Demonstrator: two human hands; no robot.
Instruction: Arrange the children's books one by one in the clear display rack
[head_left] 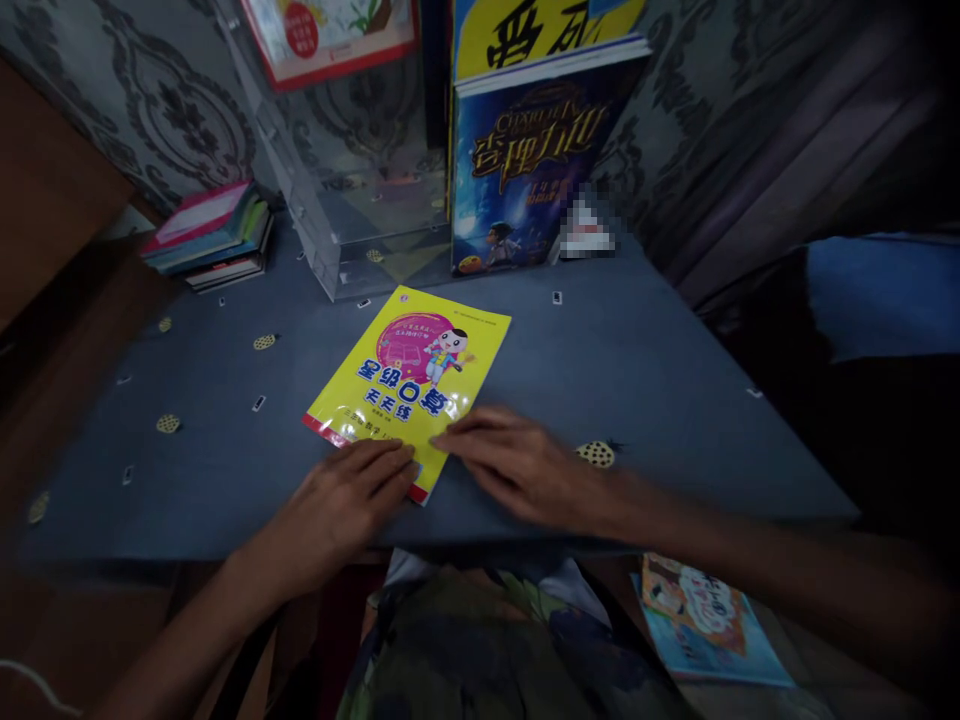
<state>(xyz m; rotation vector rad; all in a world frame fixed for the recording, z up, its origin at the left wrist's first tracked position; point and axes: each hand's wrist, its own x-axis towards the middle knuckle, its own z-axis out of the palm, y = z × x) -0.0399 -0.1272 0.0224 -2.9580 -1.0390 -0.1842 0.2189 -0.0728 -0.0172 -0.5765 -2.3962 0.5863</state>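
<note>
A thin yellow workbook (pixel 420 370) with a cartoon child on its cover lies flat on the blue-grey table (pixel 637 370). My left hand (pixel 341 505) rests palm down on the book's near edge, fingers stretched out. My right hand (pixel 517 465) lies flat beside it, fingertips touching the book's near right corner. Neither hand holds anything.
A clear acrylic stand (pixel 352 200) and an upright dark blue book (pixel 525 160) stand at the back against the patterned wall. A stack of books (pixel 214 235) sits back left. Another colourful book (pixel 705 620) lies below the table's near edge at right.
</note>
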